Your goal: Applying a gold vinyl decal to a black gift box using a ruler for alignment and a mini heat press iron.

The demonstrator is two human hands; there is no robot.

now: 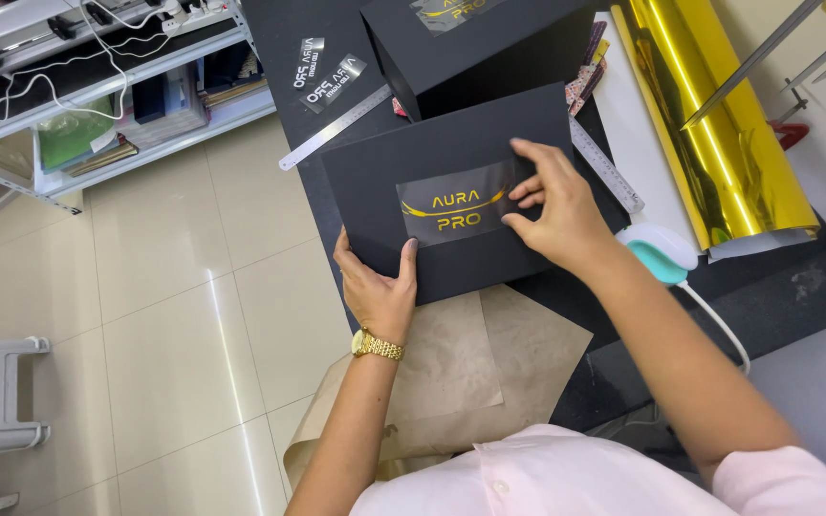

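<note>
While the dark worktop fills the upper right of the frame, a closed black box is seen at its centre, with a second black box above it; their contents cannot be told. A clear sticker with gold lettering is pressed down by the right hand, fingers bent. The box's near edge is gripped by the left hand.

Matte black box lid under clear film with gold lettering. Shiny gold foil roll. Silver steel ruler. Brown kraft paper. Gold wristwatch. White-and-teal mini iron. Pale pink sleeves.
</note>
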